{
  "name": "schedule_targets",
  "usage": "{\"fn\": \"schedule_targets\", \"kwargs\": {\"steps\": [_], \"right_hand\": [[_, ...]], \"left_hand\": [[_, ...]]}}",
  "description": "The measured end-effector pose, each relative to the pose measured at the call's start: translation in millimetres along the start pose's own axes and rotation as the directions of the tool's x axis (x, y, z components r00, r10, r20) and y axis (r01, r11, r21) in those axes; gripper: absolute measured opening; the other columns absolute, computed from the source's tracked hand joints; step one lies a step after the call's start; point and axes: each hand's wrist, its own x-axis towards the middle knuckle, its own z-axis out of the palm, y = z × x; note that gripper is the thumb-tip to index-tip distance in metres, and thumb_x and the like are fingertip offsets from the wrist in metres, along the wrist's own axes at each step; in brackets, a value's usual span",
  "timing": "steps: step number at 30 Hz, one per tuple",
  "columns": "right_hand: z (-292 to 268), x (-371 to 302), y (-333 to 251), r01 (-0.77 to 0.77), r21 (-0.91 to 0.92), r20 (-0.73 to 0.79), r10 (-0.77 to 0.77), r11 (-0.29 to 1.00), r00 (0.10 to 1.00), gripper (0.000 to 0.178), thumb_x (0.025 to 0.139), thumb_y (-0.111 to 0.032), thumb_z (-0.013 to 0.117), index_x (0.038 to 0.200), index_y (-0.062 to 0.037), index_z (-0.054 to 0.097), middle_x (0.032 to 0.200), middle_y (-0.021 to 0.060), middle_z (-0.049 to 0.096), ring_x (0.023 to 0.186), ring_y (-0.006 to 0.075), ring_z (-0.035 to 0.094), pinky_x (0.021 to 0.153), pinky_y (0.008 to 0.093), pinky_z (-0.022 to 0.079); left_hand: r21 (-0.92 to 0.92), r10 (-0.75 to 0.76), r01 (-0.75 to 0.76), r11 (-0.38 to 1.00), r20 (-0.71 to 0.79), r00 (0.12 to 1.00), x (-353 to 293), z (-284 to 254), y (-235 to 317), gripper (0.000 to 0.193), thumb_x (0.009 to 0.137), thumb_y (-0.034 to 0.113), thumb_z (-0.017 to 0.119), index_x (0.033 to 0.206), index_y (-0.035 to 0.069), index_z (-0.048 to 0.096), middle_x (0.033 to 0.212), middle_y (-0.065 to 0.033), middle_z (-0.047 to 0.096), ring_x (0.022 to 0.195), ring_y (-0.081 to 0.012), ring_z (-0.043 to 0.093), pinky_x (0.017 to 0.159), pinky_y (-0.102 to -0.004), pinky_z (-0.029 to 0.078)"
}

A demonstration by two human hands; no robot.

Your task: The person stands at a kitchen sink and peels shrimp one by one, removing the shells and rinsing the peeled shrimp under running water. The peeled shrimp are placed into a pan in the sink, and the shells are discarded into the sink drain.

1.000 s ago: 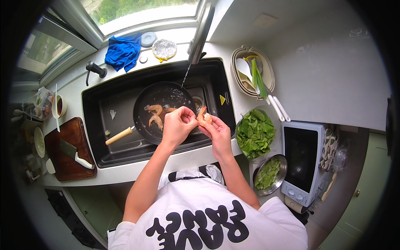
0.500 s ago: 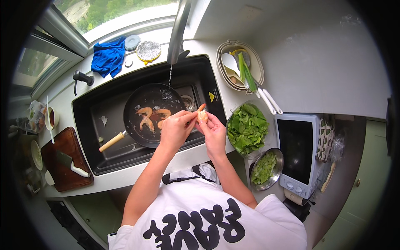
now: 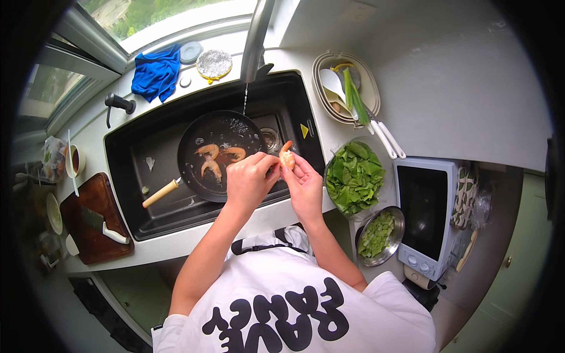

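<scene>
Above the near right side of the sink, a peeled-looking shrimp [image 3: 286, 157] with an orange tail pointing up is in my hands. My right hand [image 3: 306, 183] pinches its body between thumb and fingers. From the other side, my left hand [image 3: 250, 181] has its fingers closed in a pinch against the shrimp; its fingertips are partly hidden. Below and to the left, a black frying pan [image 3: 191, 132] with a light wooden handle rests in the black sink [image 3: 132, 170]. Several cooked orange shrimp [image 3: 210, 170] lie in water in the pan. A thin stream runs from the faucet [image 3: 257, 44].
A bowl of leafy greens [image 3: 355, 176] and a metal bowl of chopped green pieces [image 3: 378, 234] stand to the right, beside a microwave [image 3: 424, 212]. Left of the sink, a cleaver [image 3: 112, 233] lies on a brown cutting board [image 3: 94, 200]. A blue cloth [image 3: 156, 73] lies behind the sink.
The view has shifted slightly, so the sink and counter sit a little higher in the picture. Both hands keep almost the same pinch on the shrimp.
</scene>
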Motion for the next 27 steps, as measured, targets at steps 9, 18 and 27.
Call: {"fn": "schedule_targets", "kwargs": {"steps": [9,18,27], "right_hand": [[8.6,-6.7,-11.2,-0.106,0.09,0.068,0.1,0.99,0.993,0.039,0.105,-0.003,0.059,0.142,0.009,0.054,0.132,0.0154,0.068,0.119,0.0176,0.067,0.103,0.0329,0.057],[4.0,-9.9,-14.1,-0.132,0.075,0.061,0.128,0.988,0.99,0.04,0.105,-0.005,0.061,0.143,0.0074,0.054,0.134,0.0147,0.067,0.119,0.019,0.068,0.102,0.0337,0.058],[3.7,-8.4,-2.7,-0.05,0.04,0.042,0.049,0.998,0.998,0.044,0.103,-0.001,0.063,0.144,0.0088,0.054,0.132,0.0151,0.068,0.119,0.0166,0.067,0.103,0.0292,0.056]], "left_hand": [[-0.095,-0.136,0.132,0.987,-0.039,0.99,4.5,-8.1,2.3,0.014,0.084,0.017,0.079,0.084,0.009,0.068,0.082,-0.0023,0.066,0.063,-0.0232,0.067,0.056,-0.0358,0.053],[-0.26,-0.272,0.264,0.929,0.005,0.962,1.2,-7.9,-4.6,0.012,0.088,0.014,0.077,0.098,0.008,0.075,0.086,-0.0057,0.072,0.059,-0.0199,0.066,0.057,-0.033,0.053],[-0.29,-0.269,0.287,0.913,0.104,0.958,0.2,-9.1,1.4,0.015,0.089,0.016,0.079,0.102,0.008,0.082,0.085,-0.0089,0.077,0.057,-0.0178,0.066,0.056,-0.031,0.053]]}}
